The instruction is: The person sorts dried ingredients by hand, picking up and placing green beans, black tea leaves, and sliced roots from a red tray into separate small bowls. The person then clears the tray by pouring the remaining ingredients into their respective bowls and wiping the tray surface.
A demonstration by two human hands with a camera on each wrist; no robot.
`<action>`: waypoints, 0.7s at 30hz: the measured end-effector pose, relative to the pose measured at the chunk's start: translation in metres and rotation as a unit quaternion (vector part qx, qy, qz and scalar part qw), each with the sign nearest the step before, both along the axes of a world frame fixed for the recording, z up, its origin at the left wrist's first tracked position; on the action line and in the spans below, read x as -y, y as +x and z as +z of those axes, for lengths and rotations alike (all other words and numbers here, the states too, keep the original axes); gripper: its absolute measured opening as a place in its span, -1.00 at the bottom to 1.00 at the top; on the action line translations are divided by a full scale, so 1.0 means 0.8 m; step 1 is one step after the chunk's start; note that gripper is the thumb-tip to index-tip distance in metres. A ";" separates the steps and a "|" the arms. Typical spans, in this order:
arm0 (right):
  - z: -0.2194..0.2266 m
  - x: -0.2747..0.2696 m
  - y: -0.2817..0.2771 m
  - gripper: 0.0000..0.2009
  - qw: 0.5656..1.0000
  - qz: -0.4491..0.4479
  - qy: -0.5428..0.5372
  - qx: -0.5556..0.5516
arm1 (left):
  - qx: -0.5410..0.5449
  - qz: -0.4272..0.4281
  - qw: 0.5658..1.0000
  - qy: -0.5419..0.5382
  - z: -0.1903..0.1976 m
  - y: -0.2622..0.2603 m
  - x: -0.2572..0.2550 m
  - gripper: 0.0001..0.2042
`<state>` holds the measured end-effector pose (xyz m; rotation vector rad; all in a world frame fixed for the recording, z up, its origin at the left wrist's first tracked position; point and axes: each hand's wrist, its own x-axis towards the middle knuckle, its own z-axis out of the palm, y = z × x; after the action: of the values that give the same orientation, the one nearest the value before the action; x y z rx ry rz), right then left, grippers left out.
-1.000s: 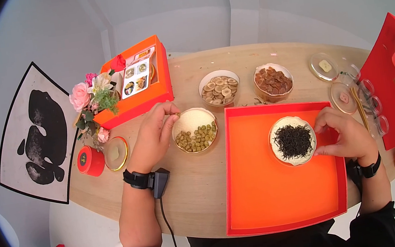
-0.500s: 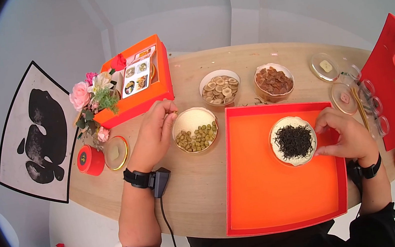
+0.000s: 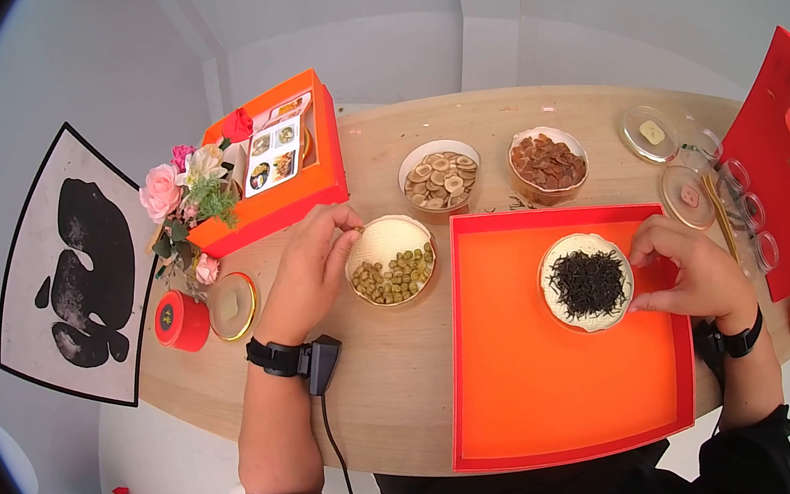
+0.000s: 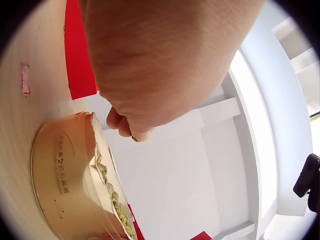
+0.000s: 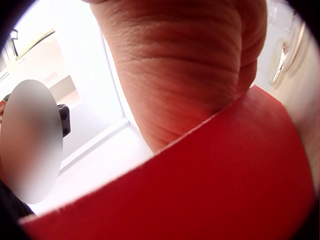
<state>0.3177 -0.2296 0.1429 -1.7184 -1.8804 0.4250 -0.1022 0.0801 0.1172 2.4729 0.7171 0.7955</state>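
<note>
The left hand [image 3: 317, 263] pinches a tiny olive pellet [image 4: 135, 139] just beside a round, cream-lined tub [image 3: 380, 238] of knobbly green nuggets [image 3: 409, 273] on the wood-grained surface [image 3: 374, 381] before us. The right hand [image 3: 681, 269] grips a matching bowl [image 3: 582, 242] of wiry black leaves [image 3: 589, 282], standing inside a red-walled, orange-floored tray [image 3: 557, 396].

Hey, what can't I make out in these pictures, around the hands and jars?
Left wrist view: what the greenish bit in the left hand's fingers is; too small.
Left wrist view: part of the jar of green pieces; cut off by the bottom edge.
Right wrist view: the jar of dark leaves; hidden behind the red tray and right hand.
Head view: any wording on the printed card; too small.
</note>
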 end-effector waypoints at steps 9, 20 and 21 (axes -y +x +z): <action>0.000 0.000 -0.001 -0.46 1.000 -0.002 0.000 -0.004 | -0.058 -0.029 0.997 0.037 0.001 -0.002 0.003 -0.86; -0.001 0.000 -0.001 -0.46 1.000 -0.006 0.000 -0.004 | -0.055 -0.049 0.997 0.028 0.003 0.001 0.011 -0.84; -0.001 0.000 -0.002 -0.47 1.000 -0.006 0.001 -0.004 | -0.047 -0.052 0.997 0.020 0.004 0.002 0.013 -0.83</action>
<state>0.3163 -0.2294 0.1420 -1.7235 -1.8626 0.4257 -0.1004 0.0698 0.1206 2.5753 0.6041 0.6658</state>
